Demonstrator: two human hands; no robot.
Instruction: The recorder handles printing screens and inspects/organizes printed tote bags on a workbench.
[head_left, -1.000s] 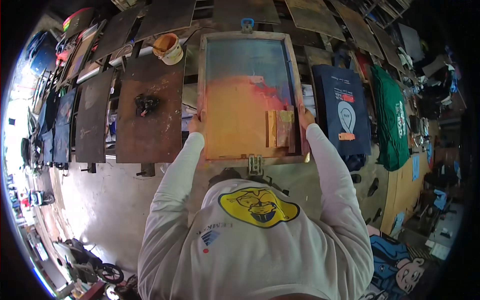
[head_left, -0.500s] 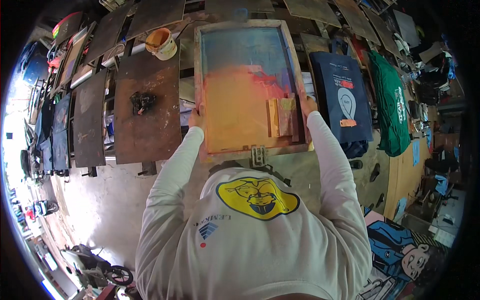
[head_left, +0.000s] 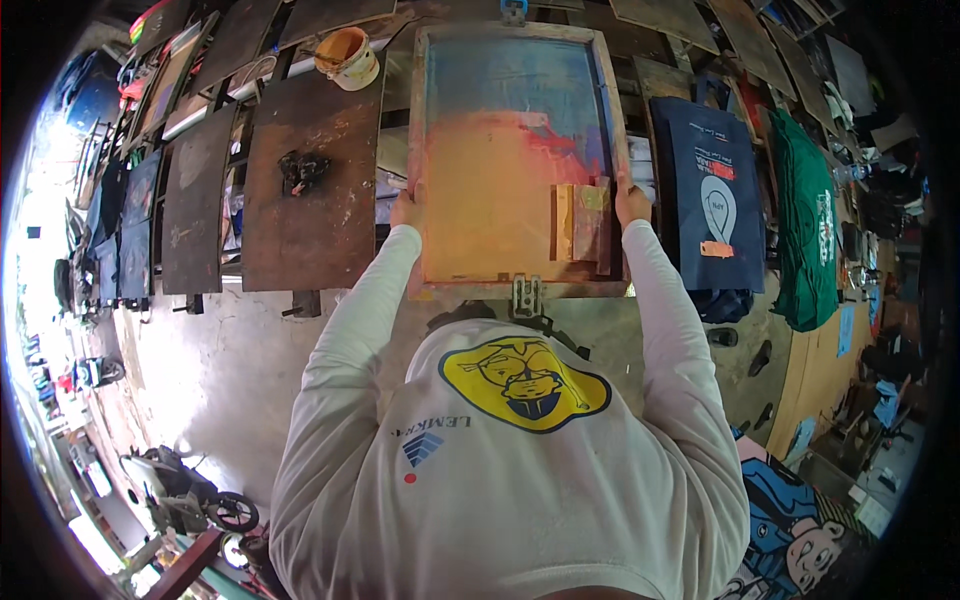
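Note:
A wooden-framed printing screen [head_left: 480, 230] lies in front of me, its mesh stained orange below, red in the middle and blue at the far end. My left hand [head_left: 405, 208] is closed on its left rail, and my right hand [head_left: 632, 203] grips the right rail. Inside the frame, near my right hand, rest a narrow yellowish wooden strip [head_left: 564, 223] and a wider, ink-stained wooden piece [head_left: 592, 222], possibly a squeegee. A metal clamp or hinge [head_left: 526, 295] is at the near rail. What lies beneath the screen is mostly hidden.
Left of the screen, a dark board [head_left: 312, 215] bears a crumpled black lump [head_left: 303, 172]; a paint-stained bucket [head_left: 347, 58] stands beyond it. To the right lie a navy printed bag [head_left: 712, 180] and a green bag [head_left: 803, 225]. A motorcycle [head_left: 190, 490] stands lower left.
The whole view has shifted, so surroundings sit higher and farther right. Both hands keep their hold on the screen frame, which seems slightly nearer me relative to the board beside it.

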